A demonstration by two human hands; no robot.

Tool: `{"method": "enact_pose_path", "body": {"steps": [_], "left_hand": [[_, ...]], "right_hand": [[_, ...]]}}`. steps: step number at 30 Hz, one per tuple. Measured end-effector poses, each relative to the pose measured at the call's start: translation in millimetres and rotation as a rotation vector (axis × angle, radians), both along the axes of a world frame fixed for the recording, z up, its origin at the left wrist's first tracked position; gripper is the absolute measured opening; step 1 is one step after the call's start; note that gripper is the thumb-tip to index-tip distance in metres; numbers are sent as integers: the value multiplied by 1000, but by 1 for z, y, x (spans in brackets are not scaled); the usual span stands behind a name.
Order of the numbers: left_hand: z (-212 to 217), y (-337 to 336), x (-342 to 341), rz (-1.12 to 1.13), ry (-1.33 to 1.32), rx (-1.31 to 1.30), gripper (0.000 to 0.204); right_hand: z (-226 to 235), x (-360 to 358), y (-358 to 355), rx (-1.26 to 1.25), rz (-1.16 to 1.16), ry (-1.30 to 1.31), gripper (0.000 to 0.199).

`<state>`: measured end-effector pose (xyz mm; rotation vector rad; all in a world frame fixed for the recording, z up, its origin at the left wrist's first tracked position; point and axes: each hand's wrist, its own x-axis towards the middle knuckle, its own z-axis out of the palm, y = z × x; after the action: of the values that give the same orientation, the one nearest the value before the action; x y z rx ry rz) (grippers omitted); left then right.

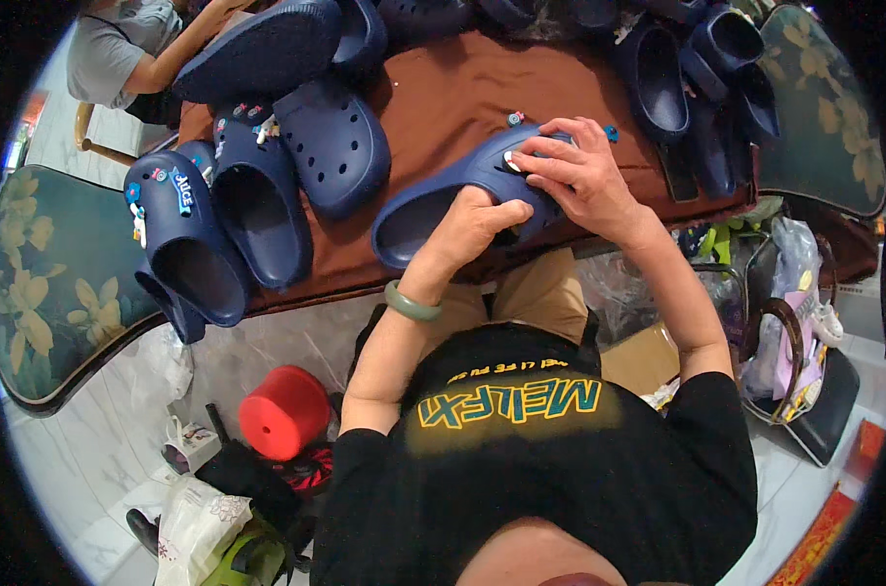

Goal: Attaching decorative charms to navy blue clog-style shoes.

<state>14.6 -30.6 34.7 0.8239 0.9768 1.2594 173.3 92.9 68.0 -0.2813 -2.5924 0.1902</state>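
A navy clog [409,230] lies at the centre of the frame, near the front edge of the brown cloth [443,98], its open heel toward the left and its toe toward the right. The left hand [477,225] reaches up from below, its fingers bent down into the shoe's opening and hidden there, its thumb stretched rightward along the outside, so the hand grips the upper from within. A pale green bangle [412,302] rings that wrist. The right hand [581,181] comes in from the lower right, its forearm slanting up and leftward; the palm arches over the toe, fingers curled, with the fingertips close together at a small white charm [512,161]. I cannot tell whether they pinch it or only press it. Just beyond the toe sits a pink and blue charm [516,118]. Close by on the left stands a plain clog [337,146], then a charm-studded clog [184,225] farther left. More navy clogs [659,88] crowd the upper right. At lower left is a red stool [284,411].
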Motion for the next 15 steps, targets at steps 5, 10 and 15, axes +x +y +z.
{"method": "enact_pose_path", "body": {"steps": [5,10,15], "left_hand": [[-2,-3,3,23,45,101,42],[0,-12,9,-31,85,134,55],[-5,-16,14,-22,-1,110,53]], "right_hand": [[18,-7,-5,56,43,-81,22],[28,-6,7,-74,128,-129,19],[40,-22,21,-477,160,-359,21]]}}
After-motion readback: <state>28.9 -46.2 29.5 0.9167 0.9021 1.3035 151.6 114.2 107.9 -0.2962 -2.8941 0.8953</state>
